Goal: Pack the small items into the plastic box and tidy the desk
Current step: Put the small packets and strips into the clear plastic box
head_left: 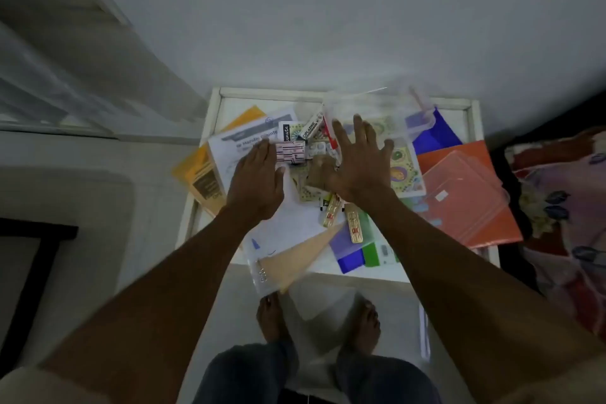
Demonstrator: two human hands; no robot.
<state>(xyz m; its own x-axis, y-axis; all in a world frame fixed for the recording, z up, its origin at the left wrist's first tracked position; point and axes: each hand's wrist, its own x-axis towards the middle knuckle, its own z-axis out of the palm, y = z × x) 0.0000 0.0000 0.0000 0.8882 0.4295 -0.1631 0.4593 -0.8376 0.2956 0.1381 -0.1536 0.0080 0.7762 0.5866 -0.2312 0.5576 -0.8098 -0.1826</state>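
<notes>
A heap of small medicine boxes and blister strips (310, 144) lies in the middle of a white desk (472, 108). My left hand (259, 180) reaches flat over the heap's left side, fingertips touching a pink patterned box (292, 151). My right hand (357, 161) hovers with fingers spread over the heap's right side, holding nothing. A clear plastic box (387, 111), blurred, sits at the back of the desk just beyond my right hand. Two gold blister strips (344, 218) lie nearer me.
Papers and folders cover the desk: a yellow folder (193, 174) at left, printed sheets (236, 141), an orange folder with a clear lid (465, 200) at right, blue and green sheets (357, 256) in front. A patterned bed cover (564, 213) lies right. My bare feet stand below.
</notes>
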